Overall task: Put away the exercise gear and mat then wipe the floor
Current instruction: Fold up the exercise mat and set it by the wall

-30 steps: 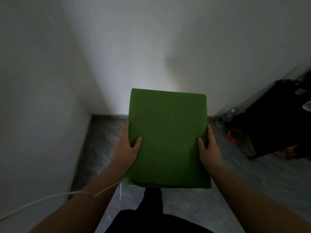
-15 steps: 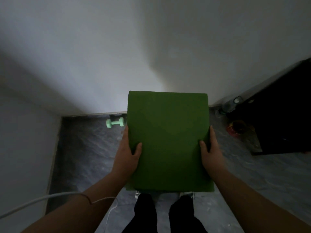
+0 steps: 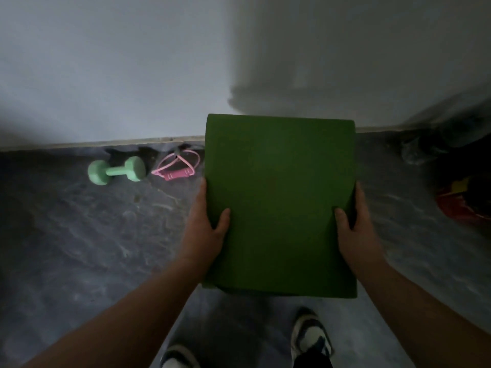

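A folded green exercise mat [image 3: 280, 205] is held flat in front of me above the floor. My left hand [image 3: 206, 229] grips its left edge, thumb on top and fingers underneath. My right hand [image 3: 354, 229] grips the right edge the same way. On the dark floor by the wall lie a mint-green dumbbell [image 3: 117, 170] and a pink skipping rope [image 3: 178, 166], both to the left of the mat. What lies beneath the mat is hidden.
A white wall [image 3: 132, 75] meets the grey marbled floor [image 3: 93, 235] just ahead. Dark furniture and a red and yellow object [image 3: 457, 200] sit at the right edge. My two shoes [image 3: 310, 338] show at the bottom.
The view has swung left and tilted down. The dumbbell has come fully into sight and the pink rope now shows. Both hands keep the same grip on the mat.
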Action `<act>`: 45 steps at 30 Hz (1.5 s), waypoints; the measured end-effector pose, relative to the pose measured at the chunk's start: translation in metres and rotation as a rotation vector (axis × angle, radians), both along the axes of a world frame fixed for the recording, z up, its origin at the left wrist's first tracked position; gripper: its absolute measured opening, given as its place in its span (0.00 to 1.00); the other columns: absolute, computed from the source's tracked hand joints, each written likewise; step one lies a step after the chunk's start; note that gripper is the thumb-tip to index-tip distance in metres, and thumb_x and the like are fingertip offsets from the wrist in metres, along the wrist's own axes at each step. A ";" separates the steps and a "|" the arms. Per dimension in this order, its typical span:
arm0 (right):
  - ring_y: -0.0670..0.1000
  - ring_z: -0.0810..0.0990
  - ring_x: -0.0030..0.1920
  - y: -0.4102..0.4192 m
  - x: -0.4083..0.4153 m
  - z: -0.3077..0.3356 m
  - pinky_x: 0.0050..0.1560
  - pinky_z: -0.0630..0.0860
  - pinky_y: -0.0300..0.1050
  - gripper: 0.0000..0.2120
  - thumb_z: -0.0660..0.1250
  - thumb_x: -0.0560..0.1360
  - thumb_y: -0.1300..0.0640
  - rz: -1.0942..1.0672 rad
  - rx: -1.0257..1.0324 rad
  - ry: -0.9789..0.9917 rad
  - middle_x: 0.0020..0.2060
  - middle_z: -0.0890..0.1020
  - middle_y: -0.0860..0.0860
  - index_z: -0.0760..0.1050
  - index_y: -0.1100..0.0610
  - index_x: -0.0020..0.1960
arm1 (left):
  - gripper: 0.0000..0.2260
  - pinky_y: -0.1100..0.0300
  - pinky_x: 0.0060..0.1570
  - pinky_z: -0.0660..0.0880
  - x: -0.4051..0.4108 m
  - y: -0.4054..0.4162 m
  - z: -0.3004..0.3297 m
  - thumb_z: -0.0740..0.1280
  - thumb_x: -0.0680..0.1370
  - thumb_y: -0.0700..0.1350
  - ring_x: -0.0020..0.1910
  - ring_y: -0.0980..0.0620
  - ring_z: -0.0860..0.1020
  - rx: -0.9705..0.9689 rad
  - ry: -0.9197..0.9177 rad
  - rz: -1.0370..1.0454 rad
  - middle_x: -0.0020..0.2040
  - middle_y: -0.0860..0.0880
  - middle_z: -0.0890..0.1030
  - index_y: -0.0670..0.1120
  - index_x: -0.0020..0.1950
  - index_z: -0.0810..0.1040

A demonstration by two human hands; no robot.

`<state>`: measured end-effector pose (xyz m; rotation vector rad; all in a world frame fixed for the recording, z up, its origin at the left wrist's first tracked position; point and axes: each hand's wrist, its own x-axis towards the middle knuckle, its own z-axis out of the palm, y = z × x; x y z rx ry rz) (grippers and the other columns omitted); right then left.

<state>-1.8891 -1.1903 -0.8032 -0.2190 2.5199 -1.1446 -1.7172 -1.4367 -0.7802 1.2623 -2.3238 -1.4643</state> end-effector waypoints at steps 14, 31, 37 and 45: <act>0.55 0.59 0.77 -0.046 -0.058 -0.229 0.77 0.57 0.55 0.32 0.61 0.81 0.53 0.073 0.019 0.205 0.78 0.59 0.54 0.50 0.49 0.81 | 0.35 0.60 0.67 0.62 -0.050 -0.036 -0.220 0.69 0.78 0.49 0.69 0.56 0.66 -0.103 0.005 0.041 0.76 0.50 0.64 0.57 0.79 0.52; 0.65 0.62 0.75 -0.050 -0.054 -0.254 0.74 0.60 0.62 0.34 0.63 0.80 0.52 0.091 0.280 0.169 0.77 0.61 0.63 0.50 0.52 0.80 | 0.34 0.46 0.68 0.65 -0.048 -0.030 -0.226 0.60 0.80 0.58 0.71 0.41 0.66 -0.250 -0.420 -0.059 0.74 0.41 0.65 0.54 0.80 0.46; 0.68 0.64 0.71 -0.066 -0.047 -0.214 0.68 0.65 0.66 0.37 0.62 0.76 0.53 0.201 0.543 0.359 0.75 0.60 0.65 0.50 0.58 0.80 | 0.35 0.44 0.77 0.44 -0.062 -0.026 -0.214 0.59 0.79 0.50 0.79 0.43 0.40 -0.546 -0.359 -0.261 0.80 0.43 0.42 0.52 0.80 0.42; 0.56 0.46 0.80 -0.128 -0.105 -0.181 0.78 0.47 0.59 0.33 0.43 0.81 0.40 0.566 0.579 0.529 0.80 0.49 0.55 0.45 0.54 0.81 | 0.29 0.41 0.76 0.40 -0.126 -0.065 -0.205 0.48 0.81 0.61 0.78 0.46 0.35 -0.737 -0.352 -0.627 0.80 0.49 0.40 0.59 0.79 0.39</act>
